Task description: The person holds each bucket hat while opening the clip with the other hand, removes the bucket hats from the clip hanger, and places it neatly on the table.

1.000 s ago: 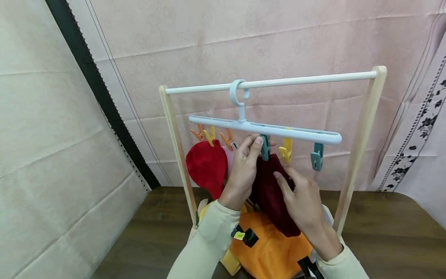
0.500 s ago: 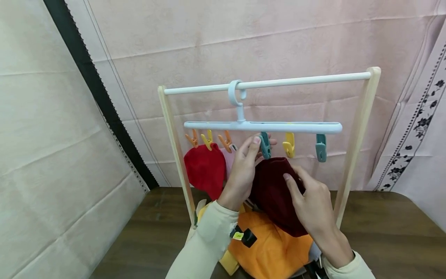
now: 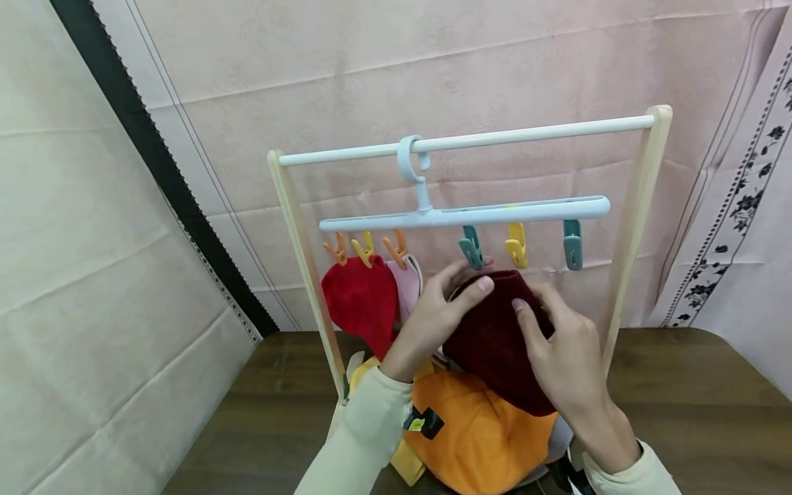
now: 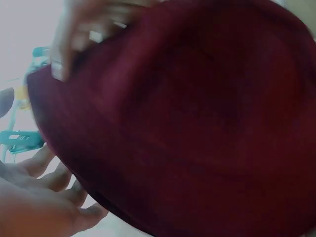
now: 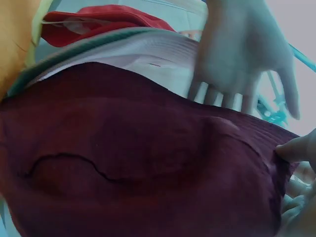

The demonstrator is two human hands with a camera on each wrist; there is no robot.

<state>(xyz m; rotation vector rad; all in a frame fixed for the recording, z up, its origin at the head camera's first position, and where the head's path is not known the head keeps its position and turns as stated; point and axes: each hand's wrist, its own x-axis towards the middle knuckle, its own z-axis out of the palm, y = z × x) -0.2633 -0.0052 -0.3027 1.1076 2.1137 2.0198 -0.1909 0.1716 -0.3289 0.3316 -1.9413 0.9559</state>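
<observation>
In the head view my right hand (image 3: 569, 357) pinches the rim of a dark red fabric hat (image 3: 498, 337), thumb in front. My left hand (image 3: 430, 316) is at the hat's left upper edge, and its thumb stands away from the fingers. From the right wrist, the left hand (image 5: 237, 54) appears with straight fingers at the hat's edge, partly behind it. The right fingers (image 5: 294, 150) grip a corner of the rim. Just above the hat, a teal clip (image 3: 471, 247) hangs from the pale blue hanger (image 3: 495, 214), apart from the hat.
A yellow clip (image 3: 516, 245) and another teal clip (image 3: 573, 245) hang at right. Orange and yellow clips hold a red cloth item (image 3: 361, 295) and a pink one (image 3: 407, 282). The rack's white rod (image 3: 526, 134) bears the hanger. An orange hat (image 3: 482, 433) lies below.
My left hand has let go of the teal clip and moved down to the hat's edge. The hat has shifted slightly right and away from the clip, with the right hand still gripping it.
</observation>
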